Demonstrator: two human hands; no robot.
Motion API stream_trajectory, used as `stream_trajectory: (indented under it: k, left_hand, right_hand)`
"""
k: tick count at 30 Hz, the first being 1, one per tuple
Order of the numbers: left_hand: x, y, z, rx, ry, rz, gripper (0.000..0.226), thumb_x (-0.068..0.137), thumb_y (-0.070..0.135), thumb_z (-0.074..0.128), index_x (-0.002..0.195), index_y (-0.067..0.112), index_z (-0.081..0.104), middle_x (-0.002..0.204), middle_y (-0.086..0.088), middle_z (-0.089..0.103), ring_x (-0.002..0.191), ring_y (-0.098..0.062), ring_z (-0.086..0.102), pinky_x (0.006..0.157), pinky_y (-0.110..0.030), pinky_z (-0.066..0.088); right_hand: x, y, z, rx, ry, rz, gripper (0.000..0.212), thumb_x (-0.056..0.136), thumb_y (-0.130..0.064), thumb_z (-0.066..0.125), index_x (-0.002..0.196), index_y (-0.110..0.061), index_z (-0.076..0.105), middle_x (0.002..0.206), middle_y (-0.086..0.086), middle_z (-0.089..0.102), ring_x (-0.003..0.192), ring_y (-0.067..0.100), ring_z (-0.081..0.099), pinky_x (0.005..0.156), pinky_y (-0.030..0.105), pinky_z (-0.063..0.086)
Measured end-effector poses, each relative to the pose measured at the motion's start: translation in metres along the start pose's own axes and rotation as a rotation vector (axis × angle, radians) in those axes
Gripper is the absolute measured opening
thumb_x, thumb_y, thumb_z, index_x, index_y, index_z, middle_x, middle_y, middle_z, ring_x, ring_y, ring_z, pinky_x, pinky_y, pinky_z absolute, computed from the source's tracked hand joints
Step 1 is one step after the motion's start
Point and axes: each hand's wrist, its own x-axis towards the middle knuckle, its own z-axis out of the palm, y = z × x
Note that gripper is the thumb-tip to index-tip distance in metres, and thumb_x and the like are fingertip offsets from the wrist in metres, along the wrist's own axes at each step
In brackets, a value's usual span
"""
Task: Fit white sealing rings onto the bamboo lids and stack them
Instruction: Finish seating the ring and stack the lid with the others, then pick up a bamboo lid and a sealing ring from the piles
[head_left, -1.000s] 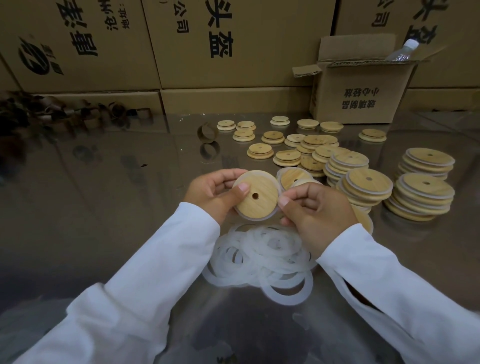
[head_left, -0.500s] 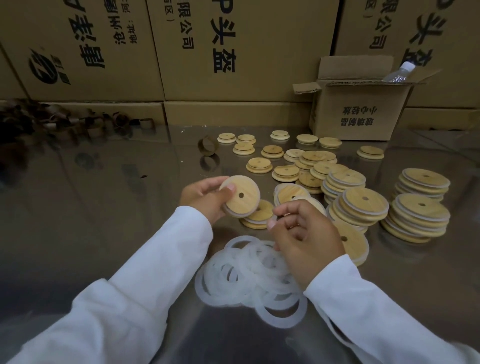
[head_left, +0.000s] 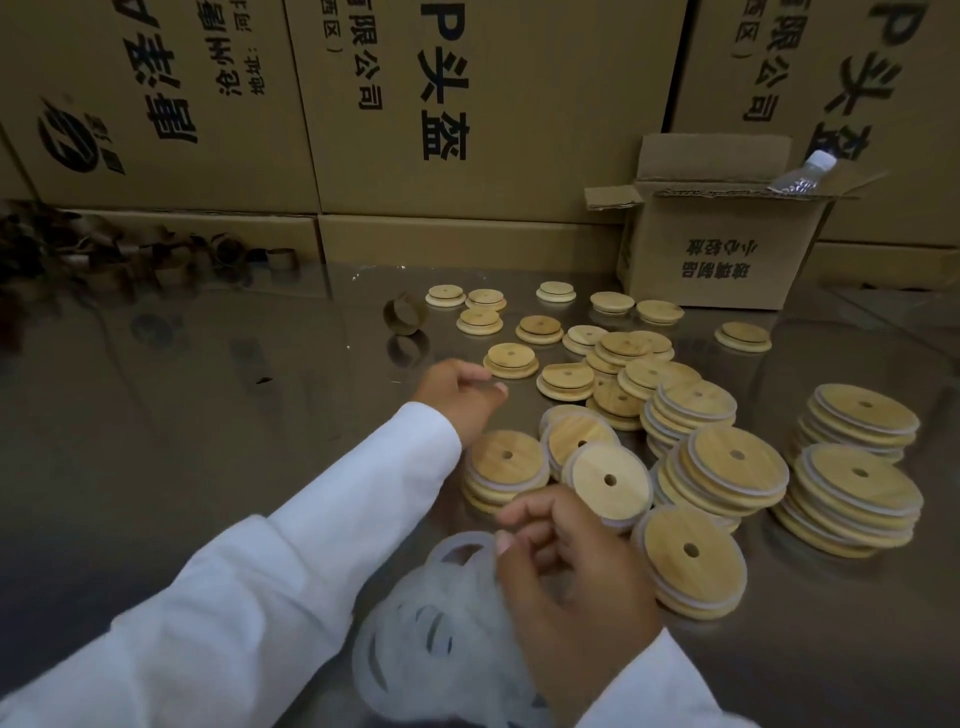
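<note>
Left hand (head_left: 460, 395) hovers empty beside the lids (head_left: 511, 359), fingers loosely curled. Right hand (head_left: 566, 577) is on the rings (head_left: 400, 597) (fingers curled, grip too blurry to call).

— The white sealing rings (head_left: 431, 644)?
— Translucent, heaped loose at the near bench edge
— And the bamboo lids (head_left: 857, 499)?
— Round, centre-holed, flat in ringed stacks on the right; bare lids (head_left: 511, 358) scattered farther back
</note>
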Motion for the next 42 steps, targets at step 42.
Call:
stream_trajectory:
  k: [42]
  left_hand:
    - [-0.101, -0.003, -0.023, -0.206, -0.154, 0.463, 0.055, 0.069, 0.028, 0.078, 0.116, 0.03, 0.05, 0.109, 0.009, 0.055, 0.097, -0.006, 0.06, 0.074, -0.013, 0.05]
  right_hand:
    - [0.01, 0.002, -0.012, 0.011, 0.005, -0.06, 0.029, 0.07, -0.055, 0.051, 0.093, -0.038, 0.049, 0.085, -0.017, 0.064, 0.076, 0.001, 0.06, 0.064, 0.019, 0.051]
